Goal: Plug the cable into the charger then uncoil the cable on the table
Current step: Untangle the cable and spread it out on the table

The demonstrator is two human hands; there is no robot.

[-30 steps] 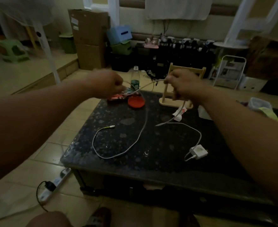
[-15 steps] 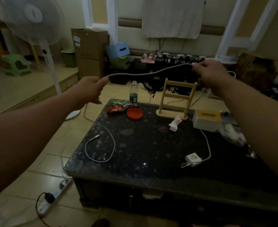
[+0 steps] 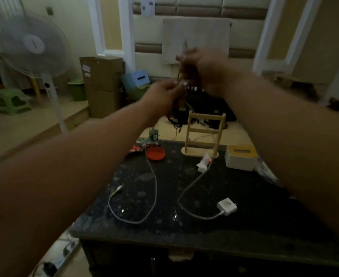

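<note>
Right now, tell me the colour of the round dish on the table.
Red round dish, clearest in the head view.

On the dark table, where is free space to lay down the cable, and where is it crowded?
The table is bare on its right, between the charger and the tissue box, and along the near edge. The middle strip between the cable loops is free too. The far edge is crowded: red lid, wooden rack, wrappers.

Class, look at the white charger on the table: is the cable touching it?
Touching. The head view shows the cable running across the dark table straight into the near corner of the charger, with no gap at the plug.
</note>
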